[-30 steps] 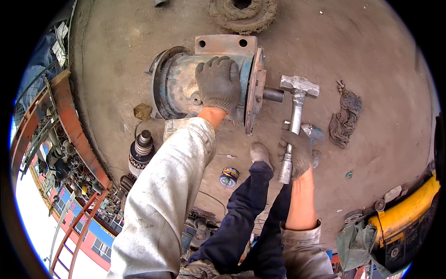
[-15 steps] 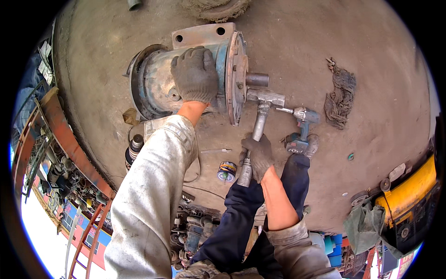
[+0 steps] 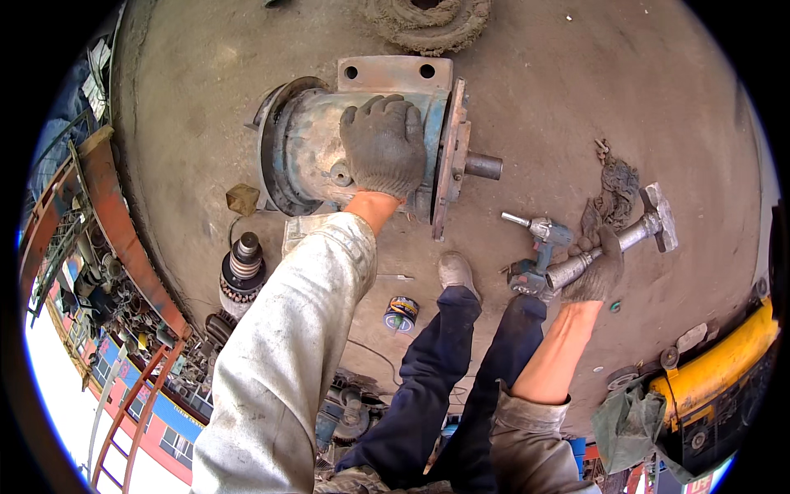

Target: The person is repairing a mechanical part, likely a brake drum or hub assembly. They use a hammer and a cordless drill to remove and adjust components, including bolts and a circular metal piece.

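On the ground lies a motor [image 3: 309,132] with worn blue paint, a foot plate with two holes, a flange and a bare steel shaft [image 3: 484,165] pointing right. My gloved left hand [image 3: 383,142] lies on top of its housing, fingers laid over the curve and holding nothing. Out to the right, my gloved right hand [image 3: 599,267] is wrapped round the metal handle of a sledgehammer [image 3: 638,234]. The hammer's head is raised at the far right end, well away from the motor. Part of the handle is hidden by the glove.
Beside my right hand stands a cordless impact wrench [image 3: 547,239], with a dark rag [image 3: 619,191] behind. A small tin [image 3: 401,314] sits near my feet. Left are a ribbed shaft part [image 3: 245,257] and a wooden block [image 3: 242,199]. A yellow machine [image 3: 716,354] stands at right.
My right hand has swung the sledgehammer away from the motor's shaft, out to the right. My left hand has stayed on the motor. The whole view has shifted slightly.
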The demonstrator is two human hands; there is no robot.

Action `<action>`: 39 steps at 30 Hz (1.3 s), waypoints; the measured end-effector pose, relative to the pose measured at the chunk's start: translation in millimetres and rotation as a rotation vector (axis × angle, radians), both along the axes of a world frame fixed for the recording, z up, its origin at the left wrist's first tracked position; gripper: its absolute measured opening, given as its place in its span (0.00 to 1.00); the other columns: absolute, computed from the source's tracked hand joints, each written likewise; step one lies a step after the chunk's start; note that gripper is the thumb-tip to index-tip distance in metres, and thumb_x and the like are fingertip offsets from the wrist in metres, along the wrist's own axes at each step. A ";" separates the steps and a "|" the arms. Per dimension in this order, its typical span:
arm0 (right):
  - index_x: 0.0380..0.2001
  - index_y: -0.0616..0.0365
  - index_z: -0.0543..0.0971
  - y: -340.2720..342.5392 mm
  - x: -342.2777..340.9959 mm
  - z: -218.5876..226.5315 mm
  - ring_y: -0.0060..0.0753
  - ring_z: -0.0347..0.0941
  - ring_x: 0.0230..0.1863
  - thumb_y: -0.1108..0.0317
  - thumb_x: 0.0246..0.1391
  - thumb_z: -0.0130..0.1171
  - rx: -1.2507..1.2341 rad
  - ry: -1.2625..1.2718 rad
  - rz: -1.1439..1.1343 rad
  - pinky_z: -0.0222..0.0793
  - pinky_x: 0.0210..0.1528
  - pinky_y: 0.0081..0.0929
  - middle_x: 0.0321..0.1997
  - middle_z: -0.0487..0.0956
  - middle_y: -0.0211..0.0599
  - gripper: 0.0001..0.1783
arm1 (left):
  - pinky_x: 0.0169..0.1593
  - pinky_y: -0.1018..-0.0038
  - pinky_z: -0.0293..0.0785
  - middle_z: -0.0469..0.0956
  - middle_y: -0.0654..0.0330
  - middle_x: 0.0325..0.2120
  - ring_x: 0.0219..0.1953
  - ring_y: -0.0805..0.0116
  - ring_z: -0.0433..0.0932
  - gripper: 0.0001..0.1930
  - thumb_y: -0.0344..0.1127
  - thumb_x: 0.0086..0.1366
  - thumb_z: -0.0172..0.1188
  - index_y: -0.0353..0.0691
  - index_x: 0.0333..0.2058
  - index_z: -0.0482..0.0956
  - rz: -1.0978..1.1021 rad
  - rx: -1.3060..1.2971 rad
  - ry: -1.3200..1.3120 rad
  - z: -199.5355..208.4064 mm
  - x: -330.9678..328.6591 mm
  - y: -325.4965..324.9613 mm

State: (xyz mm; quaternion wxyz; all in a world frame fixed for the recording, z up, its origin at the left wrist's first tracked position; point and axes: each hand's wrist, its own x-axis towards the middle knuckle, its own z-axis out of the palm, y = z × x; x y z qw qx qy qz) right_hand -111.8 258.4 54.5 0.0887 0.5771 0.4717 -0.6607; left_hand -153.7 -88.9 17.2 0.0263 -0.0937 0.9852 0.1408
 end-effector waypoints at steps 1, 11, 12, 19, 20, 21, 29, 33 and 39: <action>0.39 0.55 0.75 -11.4 -4.6 -8.4 0.23 0.71 0.20 0.68 0.66 0.63 -0.021 -0.008 0.004 0.71 0.20 0.26 0.25 0.74 0.29 0.07 | 0.64 0.50 0.70 0.89 0.53 0.50 0.55 0.46 0.83 0.15 0.43 0.76 0.57 0.40 0.44 0.89 -0.003 -0.007 -0.001 1.7 -0.7 -0.6; 0.52 0.60 0.77 -64.6 -7.9 13.4 0.24 0.73 0.18 0.68 0.60 0.68 -0.359 -0.142 0.795 0.70 0.16 0.26 0.26 0.76 0.31 0.19 | 0.65 0.49 0.68 0.88 0.54 0.50 0.55 0.46 0.82 0.15 0.43 0.76 0.57 0.41 0.43 0.89 0.010 0.001 0.030 -3.5 3.6 -1.6; 0.52 0.60 0.77 -51.8 -10.2 8.9 0.23 0.72 0.17 0.68 0.60 0.68 -0.309 -0.135 0.803 0.70 0.16 0.26 0.26 0.76 0.31 0.19 | 0.64 0.50 0.70 0.88 0.53 0.50 0.53 0.45 0.83 0.13 0.42 0.75 0.58 0.41 0.43 0.89 0.001 -0.010 0.033 -6.9 4.8 0.9; 0.47 0.59 0.77 71.8 -38.0 -88.6 0.23 0.71 0.16 0.68 0.59 0.66 -0.036 -0.053 1.003 0.68 0.17 0.25 0.25 0.76 0.30 0.15 | 0.54 0.50 0.77 0.89 0.51 0.45 0.47 0.43 0.85 0.14 0.42 0.75 0.58 0.40 0.43 0.88 -0.097 -0.075 0.154 -12.8 16.5 -9.8; 0.46 0.60 0.77 95.9 -33.8 -108.5 0.23 0.71 0.16 0.67 0.59 0.66 -0.025 -0.066 1.010 0.67 0.17 0.25 0.25 0.76 0.31 0.15 | 0.53 0.50 0.76 0.88 0.52 0.44 0.46 0.43 0.84 0.14 0.42 0.76 0.57 0.41 0.41 0.88 -0.136 -0.086 0.187 -20.1 18.7 -12.9; 0.46 0.60 0.77 121.9 -27.3 -128.1 0.23 0.71 0.17 0.67 0.59 0.66 -0.024 -0.079 1.009 0.67 0.17 0.26 0.25 0.76 0.31 0.14 | 0.53 0.49 0.75 0.88 0.53 0.42 0.45 0.44 0.84 0.14 0.42 0.76 0.55 0.42 0.40 0.87 -0.182 -0.093 0.221 -30.3 16.4 -11.3; 0.57 0.65 0.79 243.0 39.0 -225.0 0.36 0.83 0.34 0.58 0.66 0.65 0.951 0.165 1.489 0.78 0.39 0.41 0.35 0.83 0.48 0.25 | 0.47 0.56 0.84 0.86 0.49 0.49 0.46 0.42 0.87 0.15 0.32 0.70 0.63 0.39 0.54 0.83 -0.431 -0.298 0.291 -48.4 38.8 -13.5; 0.54 0.64 0.81 247.7 85.0 -237.6 0.34 0.83 0.30 0.54 0.69 0.67 1.004 0.422 1.373 0.79 0.35 0.38 0.34 0.86 0.47 0.23 | 0.49 0.54 0.84 0.85 0.50 0.51 0.48 0.41 0.87 0.14 0.35 0.74 0.60 0.46 0.56 0.82 -0.449 -0.357 0.384 -45.7 42.7 -9.3; 0.50 0.69 0.82 207.0 176.7 -232.7 0.30 0.81 0.25 0.53 0.67 0.72 0.382 -0.087 1.270 0.79 0.32 0.32 0.32 0.87 0.40 0.26 | 0.48 0.51 0.81 0.89 0.48 0.39 0.44 0.39 0.87 0.20 0.55 0.77 0.59 0.48 0.47 0.91 0.008 0.135 0.504 -53.8 73.3 22.1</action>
